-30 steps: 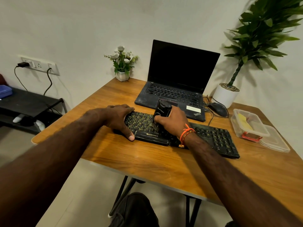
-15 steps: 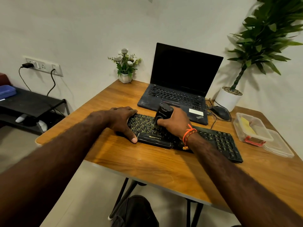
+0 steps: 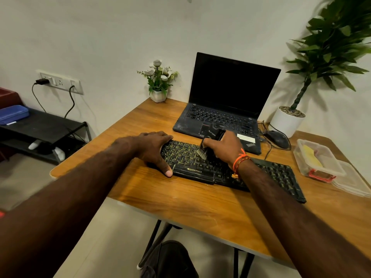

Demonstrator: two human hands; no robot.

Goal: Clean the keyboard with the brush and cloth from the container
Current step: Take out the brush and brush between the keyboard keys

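Note:
A black keyboard (image 3: 279,173) with yellow-lit letters lies across the wooden desk. My right hand (image 3: 224,147) grips a black brush (image 3: 213,134) upright, its pale bristles (image 3: 201,153) touching the keys at the keyboard's middle. My left hand (image 3: 154,149) rests over the keyboard's left end, fingers curled over the far edge and thumb on the desk in front. A clear container (image 3: 317,159) at the right holds a yellow cloth (image 3: 311,155).
A black laptop (image 3: 220,117) stands open just behind the keyboard. A mouse (image 3: 278,138) with its cable and a white plant pot (image 3: 287,121) are at the back right, a small flower pot (image 3: 158,95) at the back left. The container's lid (image 3: 355,181) lies beside it.
The right hand has tilted and lifted the brush slightly, so the bristles now show over the middle keys. The left hand stays on the keyboard's left end.

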